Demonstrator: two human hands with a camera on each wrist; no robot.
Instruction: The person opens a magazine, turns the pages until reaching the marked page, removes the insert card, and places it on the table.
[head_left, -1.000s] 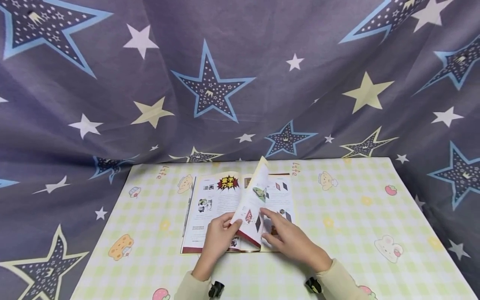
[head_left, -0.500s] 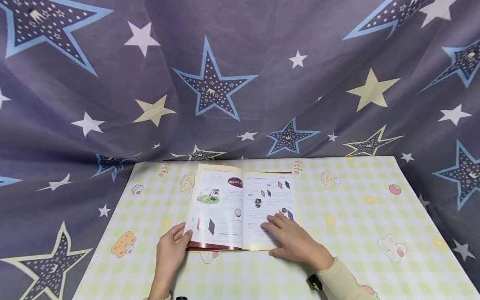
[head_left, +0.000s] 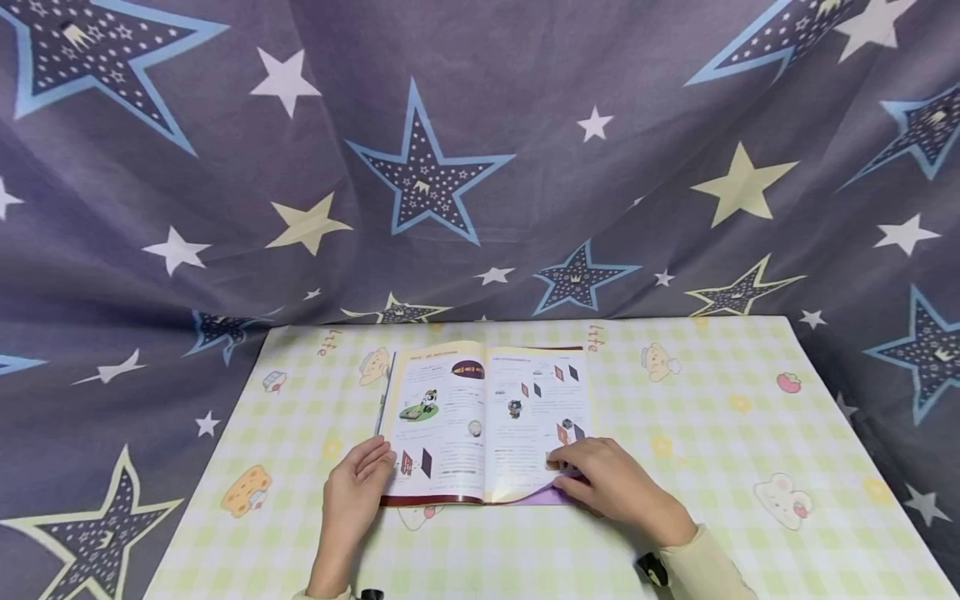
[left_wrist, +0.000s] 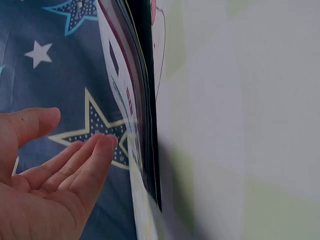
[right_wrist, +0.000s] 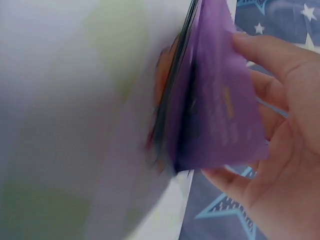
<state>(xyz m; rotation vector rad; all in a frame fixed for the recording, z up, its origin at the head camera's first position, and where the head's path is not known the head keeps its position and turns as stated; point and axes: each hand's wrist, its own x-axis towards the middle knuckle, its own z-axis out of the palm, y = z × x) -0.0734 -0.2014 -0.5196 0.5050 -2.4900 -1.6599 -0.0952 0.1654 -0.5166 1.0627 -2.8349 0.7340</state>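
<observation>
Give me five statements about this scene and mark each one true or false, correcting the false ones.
1. An open book lies on a checked cloth. True.
2. The right hand is at the right-hand page, whose lower corner is raised. True.
3. Both hands are on the right-hand page. False: the left hand is at the book's left edge.
4. A purple surface shows by the raised corner. True.
5. A plain white wall fills the background. False: a star-patterned curtain hangs there.

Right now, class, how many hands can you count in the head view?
2: the left hand is at the lower left edge of the book, the right hand at its lower right corner. No other hand shows.
</observation>
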